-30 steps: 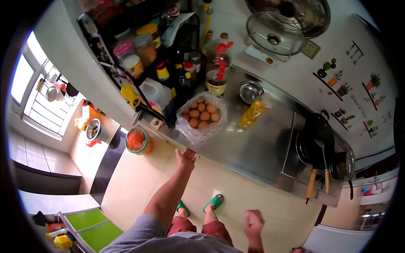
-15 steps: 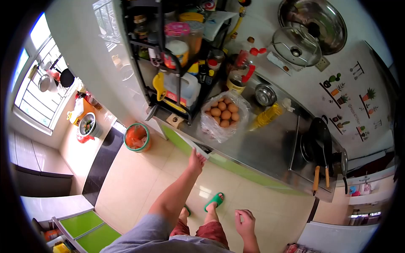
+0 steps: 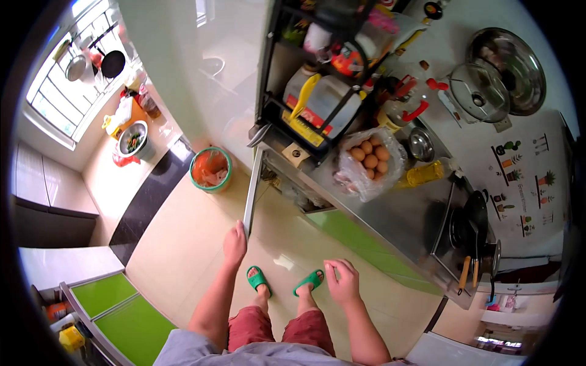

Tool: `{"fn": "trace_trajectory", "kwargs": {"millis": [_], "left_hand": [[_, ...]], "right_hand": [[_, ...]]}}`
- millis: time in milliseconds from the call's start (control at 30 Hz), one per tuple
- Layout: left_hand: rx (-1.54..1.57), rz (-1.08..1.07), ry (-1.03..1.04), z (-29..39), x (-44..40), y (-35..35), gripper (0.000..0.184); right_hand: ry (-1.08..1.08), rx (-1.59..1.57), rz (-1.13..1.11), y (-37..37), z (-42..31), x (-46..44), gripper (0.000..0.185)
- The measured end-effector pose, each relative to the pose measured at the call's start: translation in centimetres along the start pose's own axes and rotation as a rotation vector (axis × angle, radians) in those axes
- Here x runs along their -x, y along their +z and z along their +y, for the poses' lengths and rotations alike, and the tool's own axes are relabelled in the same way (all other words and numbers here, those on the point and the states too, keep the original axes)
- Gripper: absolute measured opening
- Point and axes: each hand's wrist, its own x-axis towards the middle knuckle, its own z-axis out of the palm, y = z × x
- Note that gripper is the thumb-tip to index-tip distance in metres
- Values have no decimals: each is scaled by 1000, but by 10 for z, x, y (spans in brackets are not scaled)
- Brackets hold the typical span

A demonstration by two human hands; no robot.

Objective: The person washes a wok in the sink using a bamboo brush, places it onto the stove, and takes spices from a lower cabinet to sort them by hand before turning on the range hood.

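My left hand [image 3: 234, 245] grips the free edge of a cabinet door [image 3: 251, 194], which stands swung out from under the counter. Beside the door the cabinet interior [image 3: 292, 185] shows, with contents too dim to name. My right hand [image 3: 343, 282] hangs in front of me, fingers loosely curled, with nothing in them. On the steel counter [image 3: 390, 213] above the cabinet, a clear plastic bag holds several brown eggs [image 3: 370, 158]. A bottle of yellow oil [image 3: 425, 174] lies next to the bag.
A green-rimmed bin [image 3: 210, 169] with an orange liner stands left of the door. A black rack [image 3: 268, 91] with jugs and jars rises at the counter's left end. A wok [image 3: 476, 213] sits on the stove at right. An open green-fronted drawer [image 3: 131, 311] is at lower left.
The cabinet door has swung outward and to the left, pulled by my left hand, and the cabinet interior now shows. The view has turned and my right hand sits higher.
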Motion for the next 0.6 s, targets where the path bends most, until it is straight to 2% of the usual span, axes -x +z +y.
{"fn": "trace_trajectory", "kwargs": {"millis": [67,167,267,600], "left_hand": [[-181,139,123,-10,-10,-10,60],[-276,217,137,-9,-21,-29,55],[-277,269,218,-19,-31,-36,51],[-89,310,224,-14,-13,-18,46]], "right_hand": [[26,-22,-25,20,0,-12,10],[35,-22,-63,48,11,-29,12],[41,22,-105,68,33,-43,15],[-47,168,-151,107,124,-102,17]]}}
